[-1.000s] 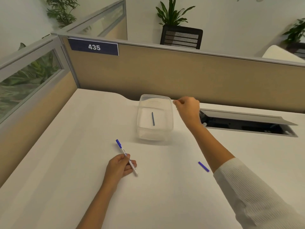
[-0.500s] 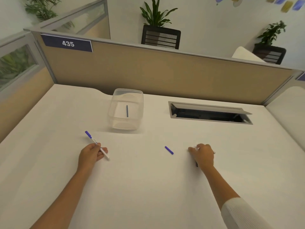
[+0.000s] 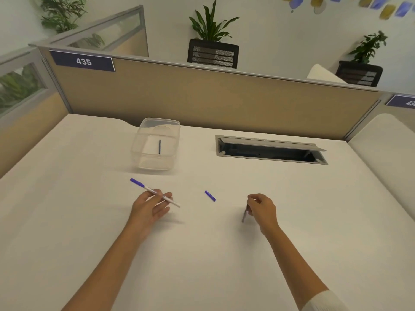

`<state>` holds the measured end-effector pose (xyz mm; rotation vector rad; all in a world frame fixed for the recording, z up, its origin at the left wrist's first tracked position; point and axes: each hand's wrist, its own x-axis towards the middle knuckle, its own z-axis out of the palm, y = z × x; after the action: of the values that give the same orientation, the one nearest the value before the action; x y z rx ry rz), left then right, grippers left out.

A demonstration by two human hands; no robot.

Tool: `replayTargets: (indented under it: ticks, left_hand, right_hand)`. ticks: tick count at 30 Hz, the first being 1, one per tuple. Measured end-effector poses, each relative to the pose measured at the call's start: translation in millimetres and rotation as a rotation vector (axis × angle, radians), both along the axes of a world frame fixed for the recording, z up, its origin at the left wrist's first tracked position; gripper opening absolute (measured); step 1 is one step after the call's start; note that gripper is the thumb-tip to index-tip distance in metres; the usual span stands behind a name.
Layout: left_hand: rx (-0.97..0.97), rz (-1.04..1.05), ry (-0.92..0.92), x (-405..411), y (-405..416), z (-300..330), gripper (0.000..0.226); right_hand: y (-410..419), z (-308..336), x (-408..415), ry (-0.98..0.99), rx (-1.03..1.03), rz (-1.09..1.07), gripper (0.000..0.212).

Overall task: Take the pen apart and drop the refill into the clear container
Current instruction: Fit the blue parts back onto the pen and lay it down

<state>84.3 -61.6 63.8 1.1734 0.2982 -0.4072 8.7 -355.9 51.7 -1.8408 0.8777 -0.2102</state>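
**Refill in the box, loose parts in your hands**

Your left hand [image 3: 151, 206] holds the pen barrel [image 3: 155, 192] loosely between thumb and fingertips, the other fingers spread; its purple end points toward the far left corner of the desk [image 3: 67, 221], its white end toward the middle. Your right hand [image 3: 261, 208] is curled narrow, pinching a small dark piece [image 3: 244, 213] that hangs down to the desk surface; it is too blurred to name, though it may be the pen's tip section.

The clear container [image 3: 157, 143] stands toward the far edge of the desk, left of the cable hatch [image 3: 269, 150]. A thin dark blue rod, which I judge to be the refill [image 3: 159, 146], lies on its floor. A short purple cap [image 3: 210, 195] lies on the desk between your hands, touching neither.

Judging from that, the drop itself looks done and you are at the tidying end of the task. If you mean to rebuild the shell, the next move calls for bringing both hands together and lining up the small piece with the barrel's open end, which needs a firmer left-hand grip than you have now.
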Motion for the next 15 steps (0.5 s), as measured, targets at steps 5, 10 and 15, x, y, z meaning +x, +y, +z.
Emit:
replayTargets:
  ticks: [5, 10, 15]
  left_hand:
    - [-0.273, 0.042, 0.004, -30.4, -46.0, 12.5, 0.009]
    - [-0.460, 0.070, 0.062, -51.5, -73.8, 23.2, 0.012]
    - [-0.498, 0.097, 0.062, -60.4, -87.8, 33.1, 0.011]
  right_hand:
    - [23.6, 37.7, -17.5, -0.304, 0.477, -0.073, 0.009]
    - [44.5, 56.2, -35.7, -0.432, 0.747, -0.131, 0.008]
    - [47.3, 67.5, -43.8, -0.497, 0.904, -0.175, 0.012]
